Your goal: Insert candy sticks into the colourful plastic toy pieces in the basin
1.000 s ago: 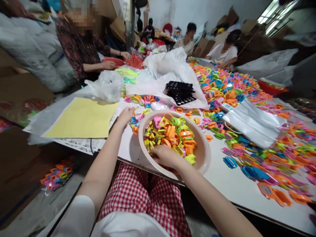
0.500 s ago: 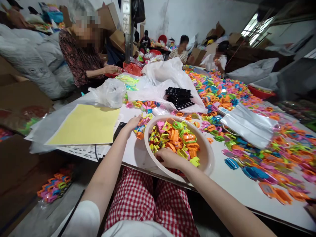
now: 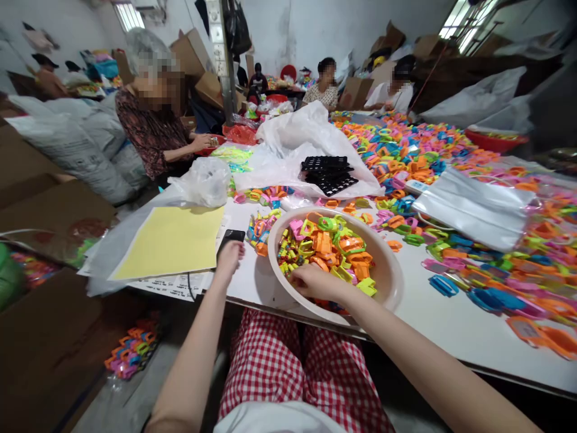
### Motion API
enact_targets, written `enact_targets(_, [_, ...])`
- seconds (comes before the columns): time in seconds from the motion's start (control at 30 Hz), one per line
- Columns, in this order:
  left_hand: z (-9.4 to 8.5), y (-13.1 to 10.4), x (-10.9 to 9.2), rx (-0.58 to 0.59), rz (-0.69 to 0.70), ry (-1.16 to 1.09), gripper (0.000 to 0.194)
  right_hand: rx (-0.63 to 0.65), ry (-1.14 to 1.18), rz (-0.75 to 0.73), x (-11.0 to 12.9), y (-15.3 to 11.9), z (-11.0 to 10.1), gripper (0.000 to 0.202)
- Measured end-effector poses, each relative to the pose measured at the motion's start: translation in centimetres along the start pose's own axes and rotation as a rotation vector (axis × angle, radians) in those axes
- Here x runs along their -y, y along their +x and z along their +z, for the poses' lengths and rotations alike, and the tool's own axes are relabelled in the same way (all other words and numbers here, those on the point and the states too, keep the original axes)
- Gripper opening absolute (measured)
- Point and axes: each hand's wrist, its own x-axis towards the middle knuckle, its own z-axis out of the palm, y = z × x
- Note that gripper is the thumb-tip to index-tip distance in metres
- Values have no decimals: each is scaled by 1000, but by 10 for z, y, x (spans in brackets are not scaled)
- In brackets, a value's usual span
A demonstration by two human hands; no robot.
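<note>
Basin (image 3: 390,278) of plastic parts (image 3: 322,243), right hand (image 3: 312,280) inside
Left hand (image 3: 231,258) curled by phone (image 3: 234,235), basin's left; both grips: can't tell.

Right hand (image 3: 312,281) in pale bowl (image 3: 388,281)

Forearms (image 3: 198,343) outstretched, both hands (image 3: 229,260) (image 3: 312,281) loosely curled

Pale light showed at a barred window (image 3: 128,16) upper left and a slanted window (image 3: 455,24) upper right; the lower left was dim. A soft shadow fell left of the bowl (image 3: 390,273), and the silvery sheet (image 3: 478,207) shone. The frame's edges looked stretched and blurred, its middle sharper.
</note>
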Motion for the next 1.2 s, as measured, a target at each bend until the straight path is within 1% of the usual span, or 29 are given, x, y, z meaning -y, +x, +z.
enact_targets(0.07, [11,-13,18,61,-81,-117,10,10,1,-12,2,0,-2,19])
enact_targets(0.1, [18,-15,24,68,-110,-187,10,12,4,-12,2,0,-2,18])
enact_targets(0.17, [28,-7,26,41,-138,-322,11,8,21,-13,-1,-1,0,19])
enact_targets(0.23, [33,11,18,-16,-133,-438,13,-9,43,-9,-6,-1,3,22])
enact_targets(0.37, [33,56,-6,-106,-74,-590,19,-45,72,14,-15,0,9,22])
enact_targets(0.43, [34,73,-11,-112,-74,-620,23,-55,83,25,-16,0,8,22])
enact_targets(0.5, [34,82,-8,-97,-90,-626,26,-58,82,38,-14,-1,5,23])
enact_targets(0.57, [34,83,-1,-80,-94,-622,31,-47,70,54,-10,-3,0,25])
enact_targets(0.67, [29,77,9,-63,-73,-604,36,-24,32,63,-4,-7,-6,25])
enact_targets(0.8, [23,66,13,-66,-41,-571,41,-4,0,64,-3,-8,-8,22])
enact_targets(0.93, [21,57,14,-80,-26,-517,44,13,2,66,-4,-5,-4,24])
enact_targets(1.03, [20,53,12,-92,-16,-456,43,15,-10,66,-3,-5,-5,23])
enact_targets(1.2, [12,54,-2,-147,21,-287,39,5,-40,76,0,-10,-11,25])
